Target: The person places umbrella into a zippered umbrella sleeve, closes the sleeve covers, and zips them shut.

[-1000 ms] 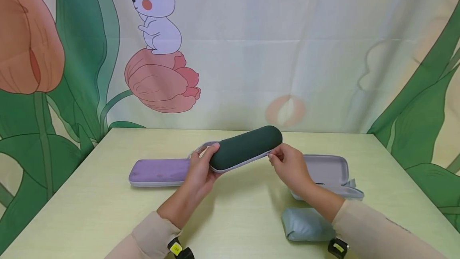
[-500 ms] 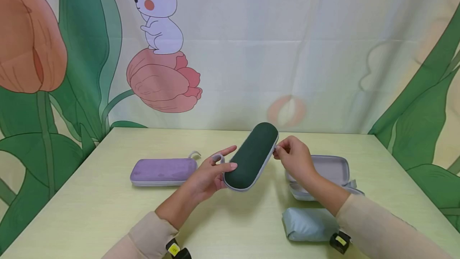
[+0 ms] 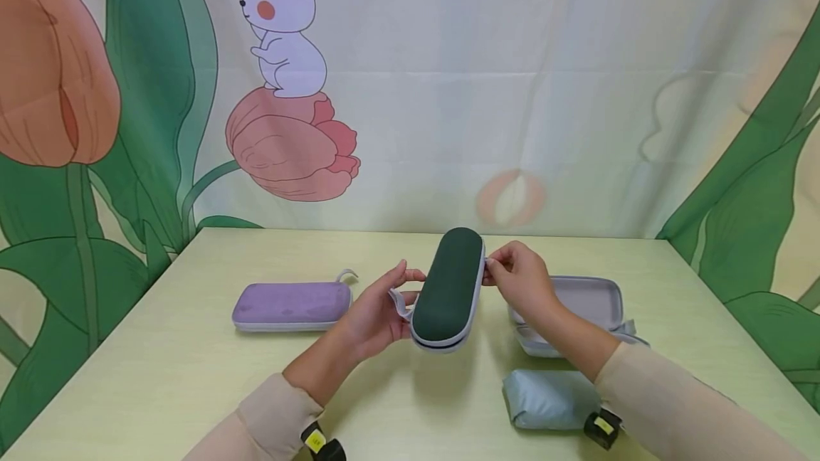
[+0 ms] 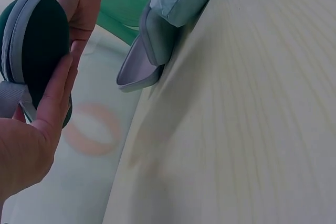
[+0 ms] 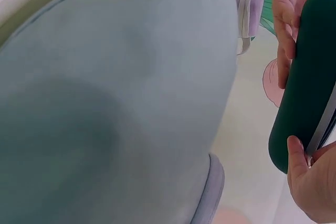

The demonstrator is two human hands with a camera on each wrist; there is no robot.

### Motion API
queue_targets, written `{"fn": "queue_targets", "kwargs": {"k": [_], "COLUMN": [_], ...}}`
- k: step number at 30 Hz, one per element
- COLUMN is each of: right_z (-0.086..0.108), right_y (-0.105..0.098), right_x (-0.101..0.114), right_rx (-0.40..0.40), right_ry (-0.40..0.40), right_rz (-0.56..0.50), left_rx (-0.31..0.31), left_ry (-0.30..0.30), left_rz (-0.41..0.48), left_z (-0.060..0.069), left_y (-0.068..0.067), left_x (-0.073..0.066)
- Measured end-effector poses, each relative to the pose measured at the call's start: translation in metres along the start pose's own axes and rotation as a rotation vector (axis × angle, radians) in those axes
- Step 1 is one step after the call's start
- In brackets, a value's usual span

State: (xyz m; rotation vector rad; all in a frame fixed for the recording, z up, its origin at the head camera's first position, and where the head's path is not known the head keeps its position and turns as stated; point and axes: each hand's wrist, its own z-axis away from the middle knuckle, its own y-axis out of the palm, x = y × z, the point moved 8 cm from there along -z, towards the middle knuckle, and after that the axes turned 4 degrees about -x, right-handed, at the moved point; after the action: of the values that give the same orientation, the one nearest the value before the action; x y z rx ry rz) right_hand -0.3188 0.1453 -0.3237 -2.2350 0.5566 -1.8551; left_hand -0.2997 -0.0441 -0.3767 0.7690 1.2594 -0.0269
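Note:
A dark green hard glasses case (image 3: 450,283) with a grey zip edge is held above the table, its near end tipped down. A dark slit shows between the zip bands at that end. My left hand (image 3: 379,311) supports the case from the left and below; in the left wrist view its fingers (image 4: 52,95) lie along the shell, beside the grey strap (image 4: 11,99). With thumb and fingertips, my right hand (image 3: 522,279) pinches the zip edge on the case's right side, where a zip pull seems to be; the fingers mostly cover it.
A purple case (image 3: 291,304) with a small strap lies closed at left. At right, a grey-lavender case (image 3: 589,297) lies open, partly behind the right forearm. In front of it is a light blue fabric bundle (image 3: 551,400). A printed curtain (image 3: 576,91) hangs behind the table.
The green case has swung from lying slantwise to pointing nearly away from me, its near end moving right. My left thumb has left its top. The slit at the near end now shows.

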Motion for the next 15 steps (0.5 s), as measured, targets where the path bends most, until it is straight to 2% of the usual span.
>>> {"fn": "queue_targets", "kwargs": {"k": [3,9,12,15], "right_z": [0.001,0.005,0.006,0.008], "right_y": [0.002,0.009,0.012,0.015], "right_x": [-0.001,0.002,0.002,0.001], "right_rx": [0.011,0.037,0.04,0.051], "right_ry": [0.007,-0.022,-0.036,-0.051], "right_rz": [0.015,0.045,0.069,0.088], "left_rx": [-0.059,-0.147,-0.152,-0.105], "left_ry": [-0.016,-0.023,-0.025,-0.032], "left_rz": [0.008,-0.121,-0.123,-0.093], "left_z": [-0.003,-0.004,-0.004,-0.003], "left_y": [-0.004,-0.009,-0.009,-0.005], "left_x": [0.001,0.006,0.007,0.006]}}
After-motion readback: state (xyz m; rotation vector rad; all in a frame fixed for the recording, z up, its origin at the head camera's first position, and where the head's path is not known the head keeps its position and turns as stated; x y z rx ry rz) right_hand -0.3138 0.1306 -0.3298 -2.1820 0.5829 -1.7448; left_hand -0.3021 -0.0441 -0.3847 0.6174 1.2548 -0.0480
